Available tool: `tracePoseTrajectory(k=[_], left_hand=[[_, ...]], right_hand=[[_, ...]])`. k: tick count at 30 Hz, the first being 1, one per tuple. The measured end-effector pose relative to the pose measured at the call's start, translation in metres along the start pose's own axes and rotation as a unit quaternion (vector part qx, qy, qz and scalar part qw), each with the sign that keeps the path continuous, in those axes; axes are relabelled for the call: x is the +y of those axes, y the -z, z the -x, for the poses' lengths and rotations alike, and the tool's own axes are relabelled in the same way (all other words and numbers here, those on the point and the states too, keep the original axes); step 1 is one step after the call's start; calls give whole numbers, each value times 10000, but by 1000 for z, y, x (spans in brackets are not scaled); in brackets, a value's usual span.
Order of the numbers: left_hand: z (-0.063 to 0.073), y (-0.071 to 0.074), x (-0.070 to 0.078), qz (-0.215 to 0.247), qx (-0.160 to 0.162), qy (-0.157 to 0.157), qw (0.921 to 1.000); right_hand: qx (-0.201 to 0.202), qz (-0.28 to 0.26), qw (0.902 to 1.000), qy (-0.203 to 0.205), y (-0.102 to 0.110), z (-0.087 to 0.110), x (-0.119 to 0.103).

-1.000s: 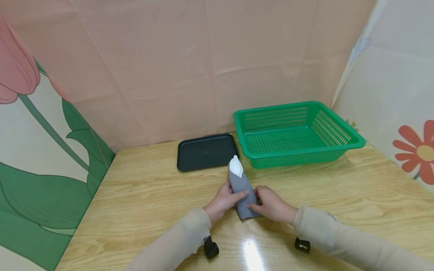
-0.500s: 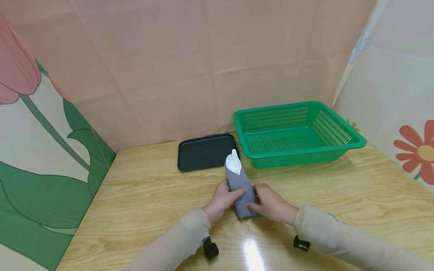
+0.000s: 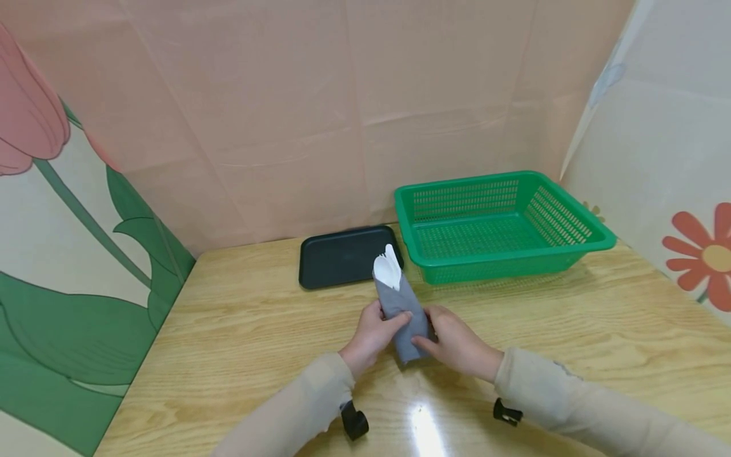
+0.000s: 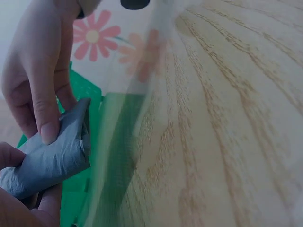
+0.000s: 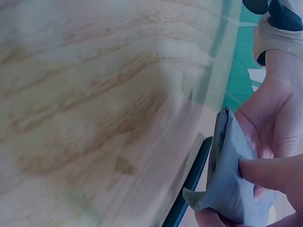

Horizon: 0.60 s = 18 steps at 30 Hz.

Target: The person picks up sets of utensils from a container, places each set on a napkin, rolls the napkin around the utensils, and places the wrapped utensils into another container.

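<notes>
A grey napkin [image 3: 393, 301] is wrapped in a narrow roll around white cutlery [image 3: 388, 271]. A rounded spoon-like piece, fork tines and a slim end stick out of its far end. My left hand [image 3: 368, 335] grips the roll from the left, thumb on top. On the right side, lower down, my right hand [image 3: 461, 343] pinches it between thumb and fingers. The left wrist view shows the folded near end of the napkin [image 4: 52, 158] between both hands. In the right wrist view a loose corner of the napkin [image 5: 232, 182] juts out. The cutlery's lower parts are hidden inside.
Beyond the hands lies a flat black tray [image 3: 348, 257]. A green perforated basket [image 3: 508, 260] stands at the back right of the wooden table [image 3: 245, 330]. A pink sheet [image 3: 274, 127] hangs behind the table.
The far end of the roll has swung up and to the left. Fork tines and a slim end now show apart from the spoon-like piece. Both hands have shifted slightly left, still holding on.
</notes>
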<state>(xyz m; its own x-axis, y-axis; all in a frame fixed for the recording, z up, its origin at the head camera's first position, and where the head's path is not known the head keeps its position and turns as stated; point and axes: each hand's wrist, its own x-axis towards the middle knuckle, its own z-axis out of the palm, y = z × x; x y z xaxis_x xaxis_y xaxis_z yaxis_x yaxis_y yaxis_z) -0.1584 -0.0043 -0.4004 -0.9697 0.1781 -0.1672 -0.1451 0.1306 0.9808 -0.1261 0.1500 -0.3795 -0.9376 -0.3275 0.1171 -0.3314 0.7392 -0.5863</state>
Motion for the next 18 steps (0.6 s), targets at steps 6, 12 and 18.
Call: tracePoseTrajectory(k=[6, 12, 18], left_hand=[[3, 0, 4, 113, 8, -70, 9999], [3, 1, 6, 139, 83, -89, 9998], [4, 3, 8, 75, 83, -128, 9999]], right_hand=[[102, -118, 9998, 84, 0, 2, -1], [91, -415, 9991, -36, 0, 2, -3], [56, -751, 9972, 33, -2, 2, -2]])
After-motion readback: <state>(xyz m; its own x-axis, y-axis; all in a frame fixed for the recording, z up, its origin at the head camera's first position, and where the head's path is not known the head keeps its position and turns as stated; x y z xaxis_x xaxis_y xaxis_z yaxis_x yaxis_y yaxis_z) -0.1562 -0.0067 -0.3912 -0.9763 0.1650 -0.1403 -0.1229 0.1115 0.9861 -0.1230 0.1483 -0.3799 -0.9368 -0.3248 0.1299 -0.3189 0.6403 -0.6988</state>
